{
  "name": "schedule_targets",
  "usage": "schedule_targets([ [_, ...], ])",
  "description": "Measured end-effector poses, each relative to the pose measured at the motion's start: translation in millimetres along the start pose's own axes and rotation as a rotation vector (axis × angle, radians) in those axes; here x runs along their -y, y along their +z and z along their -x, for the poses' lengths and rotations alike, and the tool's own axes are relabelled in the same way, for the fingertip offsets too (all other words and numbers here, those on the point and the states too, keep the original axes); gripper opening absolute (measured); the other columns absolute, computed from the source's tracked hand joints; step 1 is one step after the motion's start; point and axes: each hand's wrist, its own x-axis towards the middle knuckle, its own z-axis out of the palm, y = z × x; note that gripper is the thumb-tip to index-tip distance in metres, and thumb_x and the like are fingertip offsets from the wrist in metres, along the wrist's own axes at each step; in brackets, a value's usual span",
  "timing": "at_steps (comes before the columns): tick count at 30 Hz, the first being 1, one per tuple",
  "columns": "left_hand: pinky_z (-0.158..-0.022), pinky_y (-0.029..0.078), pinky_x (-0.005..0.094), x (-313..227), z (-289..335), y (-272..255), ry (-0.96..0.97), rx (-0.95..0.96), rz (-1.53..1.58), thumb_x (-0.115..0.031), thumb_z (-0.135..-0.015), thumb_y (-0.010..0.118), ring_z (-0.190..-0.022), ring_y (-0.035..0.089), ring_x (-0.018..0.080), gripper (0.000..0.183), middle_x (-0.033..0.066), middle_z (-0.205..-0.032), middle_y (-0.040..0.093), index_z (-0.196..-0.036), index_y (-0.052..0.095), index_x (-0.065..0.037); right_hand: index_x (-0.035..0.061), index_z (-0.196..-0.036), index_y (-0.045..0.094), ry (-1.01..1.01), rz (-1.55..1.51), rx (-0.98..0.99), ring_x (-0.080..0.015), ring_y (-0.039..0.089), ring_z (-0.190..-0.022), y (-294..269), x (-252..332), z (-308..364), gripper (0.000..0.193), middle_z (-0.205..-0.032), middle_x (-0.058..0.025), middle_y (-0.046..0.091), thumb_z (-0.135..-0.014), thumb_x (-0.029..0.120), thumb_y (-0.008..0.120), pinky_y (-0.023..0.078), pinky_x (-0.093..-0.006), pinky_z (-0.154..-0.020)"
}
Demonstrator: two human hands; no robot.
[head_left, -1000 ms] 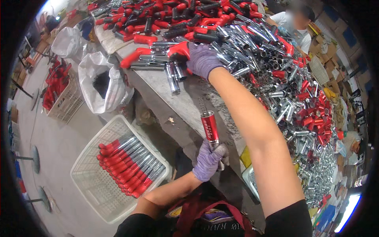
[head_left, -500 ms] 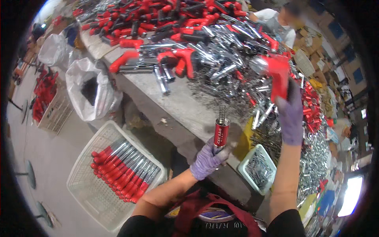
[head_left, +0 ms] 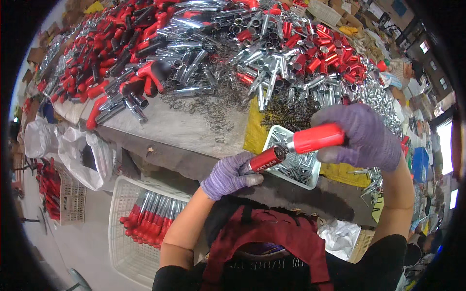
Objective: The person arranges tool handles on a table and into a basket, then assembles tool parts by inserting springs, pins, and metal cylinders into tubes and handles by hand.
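Note:
My left hand (head_left: 227, 175), in a purple knit glove, grips a red cylinder with a metal end (head_left: 265, 159) just over the table's near edge. My right hand (head_left: 360, 136), gloved the same way, holds a red handle with a chrome tip (head_left: 316, 138), and that tip meets the open end of the cylinder. Both parts hang above a small metal tray of little silver pieces (head_left: 301, 168).
The table (head_left: 184, 128) carries heaps of red handles (head_left: 92, 68), chrome tubes (head_left: 262, 72) and dark wire springs (head_left: 208, 104). A white basket with finished red-and-chrome pieces (head_left: 145, 218) sits on the floor left of me. Plastic bags (head_left: 77, 150) and another basket (head_left: 58, 194) lie further left.
My right hand has come down from over the pile with the red handle and brought its tip to the cylinder in my left hand. My view has tilted nearer the table.

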Motion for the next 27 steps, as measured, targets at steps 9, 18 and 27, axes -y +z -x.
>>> schedule_targets([
  [9,-0.064,0.049,0.0345,-11.8,-2.4,4.7,0.040,0.109,-0.276,-0.043,-0.068,0.074,-0.072,0.063,0.0281,0.049,0.0124,-0.078,0.062,-0.100,0.061,-0.009,0.0142,-0.095,0.061,-0.358,0.232,0.055,-0.0263,0.056,-0.079,33.9,-6.8,18.8,0.038,-0.090,-0.0055,0.059,-0.059,0.018,0.072,0.048,-0.0378,-0.068],
  [18,-0.060,0.047,0.0345,-11.6,14.0,20.6,0.207,-0.148,-0.735,-0.038,-0.067,0.075,-0.067,0.061,0.0282,0.045,0.0129,-0.072,0.060,-0.095,0.060,-0.007,0.0082,-0.106,0.057,0.335,-0.320,0.272,-0.0309,0.063,-0.081,36.8,4.6,28.8,0.043,-0.086,-0.0151,0.063,-0.074,0.035,0.067,0.049,-0.0373,-0.072],
  [27,-0.061,0.047,0.0334,-2.1,14.9,26.2,0.517,-0.365,-0.514,-0.026,-0.068,0.075,-0.065,0.057,0.0258,0.041,0.0085,-0.085,0.056,-0.099,0.055,-0.008,0.0087,-0.104,0.057,0.386,-0.256,0.249,-0.0273,0.064,-0.081,38.2,5.7,27.9,0.044,-0.088,-0.0115,0.064,-0.072,0.037,0.069,0.049,-0.0353,-0.074],
])
